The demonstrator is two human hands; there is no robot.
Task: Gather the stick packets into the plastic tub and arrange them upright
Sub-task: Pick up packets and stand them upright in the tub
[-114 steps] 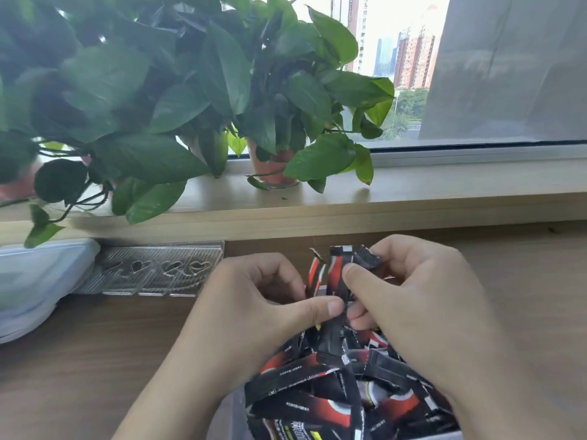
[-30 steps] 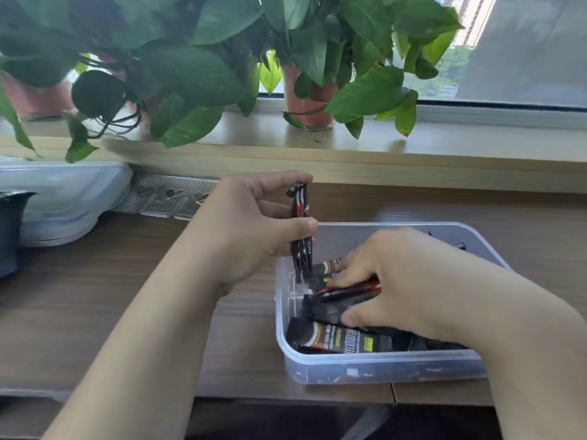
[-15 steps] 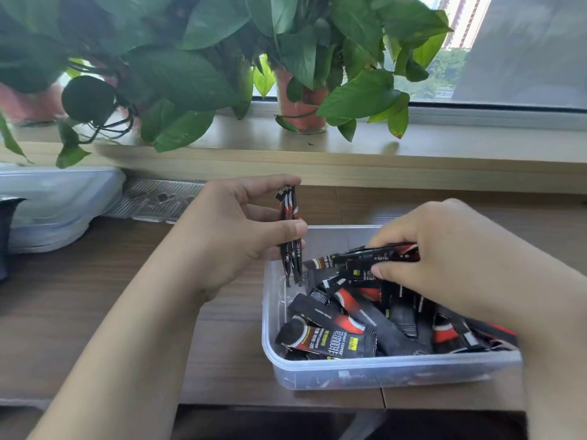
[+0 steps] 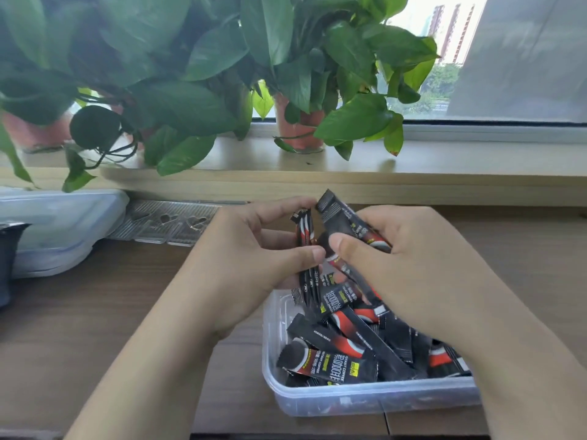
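Note:
A clear plastic tub (image 4: 365, 398) stands on the wooden desk in front of me, holding several black and red stick packets (image 4: 330, 365) lying loose and crossed. My left hand (image 4: 251, 265) grips a thin upright bundle of packets (image 4: 305, 249) above the tub's far left corner, thumb pressed on its side. Close beside it, my right hand (image 4: 413, 268) pinches a single packet (image 4: 344, 222) that tilts up and to the left, its top end almost touching the bundle.
Potted plants (image 4: 298, 128) with big leaves line the windowsill behind the desk. A white lidded container (image 4: 60, 227) and a clear heart-moulded tray (image 4: 171, 222) lie at the back left. A dark object (image 4: 8, 258) sits at the left edge.
My right hand lifted one packet out of the tub and brought it up next to the bundle in my left hand. The left hand has kept its hold on the bundle.

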